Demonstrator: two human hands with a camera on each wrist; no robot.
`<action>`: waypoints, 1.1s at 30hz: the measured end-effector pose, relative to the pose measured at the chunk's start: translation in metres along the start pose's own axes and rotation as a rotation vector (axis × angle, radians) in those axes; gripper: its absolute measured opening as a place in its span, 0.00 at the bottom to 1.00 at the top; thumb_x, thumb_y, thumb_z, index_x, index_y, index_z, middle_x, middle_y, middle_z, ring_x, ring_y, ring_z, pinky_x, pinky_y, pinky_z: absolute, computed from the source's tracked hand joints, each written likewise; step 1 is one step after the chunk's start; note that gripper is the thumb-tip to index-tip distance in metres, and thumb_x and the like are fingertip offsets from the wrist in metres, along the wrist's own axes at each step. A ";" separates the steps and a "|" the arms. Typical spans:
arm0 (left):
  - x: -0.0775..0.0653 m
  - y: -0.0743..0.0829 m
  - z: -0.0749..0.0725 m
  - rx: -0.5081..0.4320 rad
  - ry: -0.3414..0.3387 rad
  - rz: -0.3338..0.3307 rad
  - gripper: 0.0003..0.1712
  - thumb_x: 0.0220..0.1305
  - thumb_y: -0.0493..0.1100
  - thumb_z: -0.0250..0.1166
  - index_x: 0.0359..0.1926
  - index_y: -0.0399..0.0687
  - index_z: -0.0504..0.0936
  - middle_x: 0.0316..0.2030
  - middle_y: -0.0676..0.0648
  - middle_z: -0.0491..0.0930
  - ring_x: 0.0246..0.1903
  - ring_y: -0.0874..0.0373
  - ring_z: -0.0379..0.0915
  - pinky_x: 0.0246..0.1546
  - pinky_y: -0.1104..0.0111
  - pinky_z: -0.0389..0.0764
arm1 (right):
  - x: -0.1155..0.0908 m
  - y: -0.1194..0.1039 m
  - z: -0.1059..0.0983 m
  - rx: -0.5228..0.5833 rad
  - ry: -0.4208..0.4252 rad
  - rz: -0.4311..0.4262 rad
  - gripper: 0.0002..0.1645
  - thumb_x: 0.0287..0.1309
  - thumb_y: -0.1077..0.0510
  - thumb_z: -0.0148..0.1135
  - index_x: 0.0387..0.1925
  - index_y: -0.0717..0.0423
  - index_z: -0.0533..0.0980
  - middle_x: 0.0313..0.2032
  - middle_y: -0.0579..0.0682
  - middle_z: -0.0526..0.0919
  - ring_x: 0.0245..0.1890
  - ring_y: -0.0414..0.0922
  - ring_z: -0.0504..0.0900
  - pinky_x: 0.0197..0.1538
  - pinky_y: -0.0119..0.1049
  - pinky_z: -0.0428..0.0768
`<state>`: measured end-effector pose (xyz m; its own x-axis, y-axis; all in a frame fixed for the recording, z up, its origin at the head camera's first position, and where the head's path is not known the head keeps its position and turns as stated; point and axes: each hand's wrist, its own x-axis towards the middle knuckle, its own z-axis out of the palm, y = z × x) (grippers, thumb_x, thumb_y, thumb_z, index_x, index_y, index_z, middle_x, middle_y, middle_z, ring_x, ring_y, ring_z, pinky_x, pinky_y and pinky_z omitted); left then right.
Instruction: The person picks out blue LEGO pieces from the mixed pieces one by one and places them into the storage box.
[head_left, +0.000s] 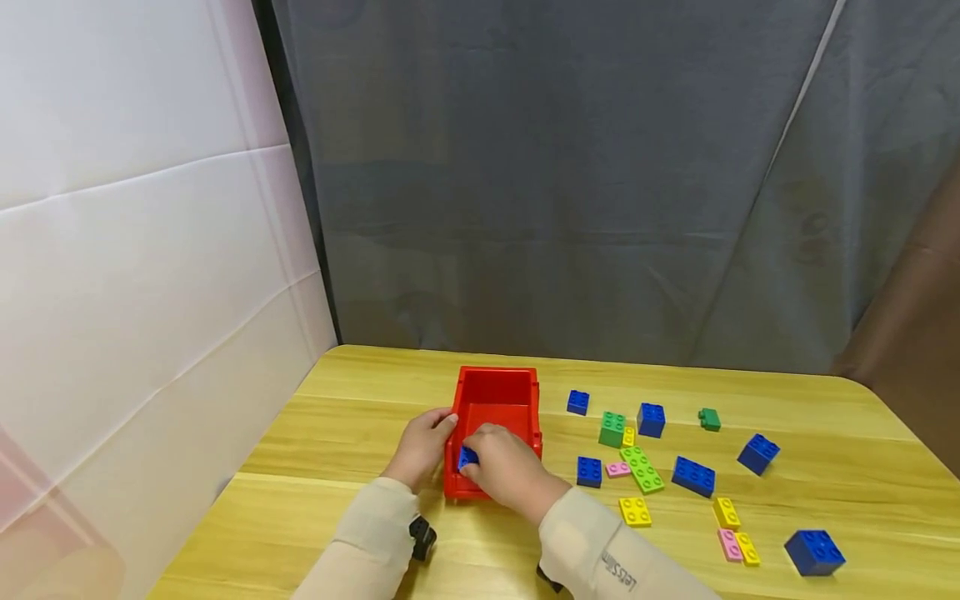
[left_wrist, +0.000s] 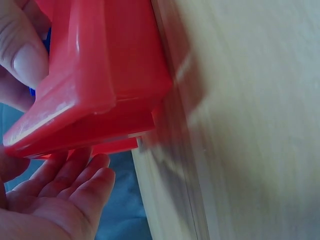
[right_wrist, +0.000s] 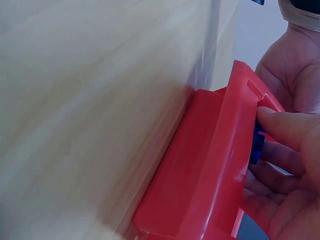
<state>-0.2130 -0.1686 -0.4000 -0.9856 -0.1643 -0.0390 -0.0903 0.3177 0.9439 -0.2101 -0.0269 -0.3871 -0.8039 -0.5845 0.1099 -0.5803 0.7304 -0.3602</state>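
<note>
Your right hand (head_left: 510,467) is inside the red bin (head_left: 498,386), thumb and fingers pinching a blue block (head_left: 467,457). Block sits within the bin walls, toward the near-left corner; can't tell whether it touches the floor. Your left hand (head_left: 420,446) grips the bin's left rim, thumb on the edge, fingers at the outer side. Bin is upright on the wooden table (head_left: 360,417).

Loose bricks lie right of the bin. Closest: a small blue brick (head_left: 578,402) near the far end, a square blue brick (head_left: 588,472) nearer you. Beyond: green brick (head_left: 612,428), pink brick (head_left: 618,470) beside a lime brick (head_left: 642,469), yellow brick (head_left: 635,512). Large blue brick (head_left: 815,552) is well apart, far right.
</note>
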 end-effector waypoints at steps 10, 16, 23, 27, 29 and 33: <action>0.000 0.001 0.002 0.002 0.008 0.012 0.21 0.73 0.39 0.50 0.58 0.27 0.73 0.55 0.31 0.75 0.55 0.38 0.72 0.57 0.49 0.73 | 0.003 -0.003 -0.001 -0.037 -0.019 -0.036 0.17 0.58 0.54 0.67 0.46 0.60 0.82 0.38 0.50 0.82 0.39 0.43 0.78 0.49 0.33 0.81; 0.000 0.002 0.003 0.004 0.018 -0.001 0.21 0.73 0.39 0.50 0.59 0.28 0.73 0.56 0.32 0.75 0.56 0.38 0.71 0.59 0.49 0.72 | 0.006 -0.002 0.001 -0.048 -0.038 -0.034 0.13 0.58 0.54 0.66 0.42 0.57 0.83 0.32 0.47 0.79 0.33 0.40 0.75 0.45 0.30 0.80; -0.001 0.003 0.003 0.005 0.012 -0.035 0.22 0.74 0.41 0.50 0.61 0.30 0.72 0.58 0.32 0.74 0.58 0.38 0.70 0.60 0.47 0.70 | 0.008 -0.002 0.002 -0.025 -0.063 -0.021 0.12 0.58 0.54 0.66 0.41 0.56 0.84 0.30 0.46 0.79 0.31 0.40 0.74 0.46 0.31 0.80; -0.002 0.003 0.003 0.000 0.017 -0.023 0.22 0.74 0.40 0.50 0.60 0.29 0.72 0.58 0.32 0.74 0.58 0.38 0.70 0.59 0.48 0.71 | 0.009 -0.001 0.005 -0.030 -0.055 -0.033 0.11 0.59 0.54 0.65 0.40 0.56 0.84 0.29 0.46 0.79 0.31 0.40 0.74 0.45 0.31 0.79; -0.002 0.003 0.004 -0.004 0.021 -0.016 0.22 0.74 0.40 0.50 0.60 0.28 0.72 0.58 0.31 0.74 0.58 0.37 0.70 0.59 0.48 0.72 | 0.009 0.000 0.006 -0.040 -0.049 -0.040 0.11 0.60 0.54 0.65 0.39 0.56 0.84 0.29 0.45 0.79 0.31 0.40 0.74 0.45 0.31 0.79; -0.003 0.002 0.003 -0.015 0.032 -0.016 0.21 0.74 0.40 0.50 0.60 0.28 0.72 0.58 0.31 0.73 0.58 0.38 0.70 0.59 0.49 0.72 | 0.009 -0.001 0.006 -0.037 -0.055 -0.044 0.09 0.61 0.55 0.63 0.35 0.56 0.84 0.28 0.46 0.80 0.30 0.40 0.75 0.43 0.31 0.79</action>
<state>-0.2106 -0.1643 -0.3988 -0.9789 -0.1997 -0.0441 -0.1040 0.3004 0.9481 -0.2162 -0.0349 -0.3910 -0.7700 -0.6338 0.0738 -0.6200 0.7158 -0.3212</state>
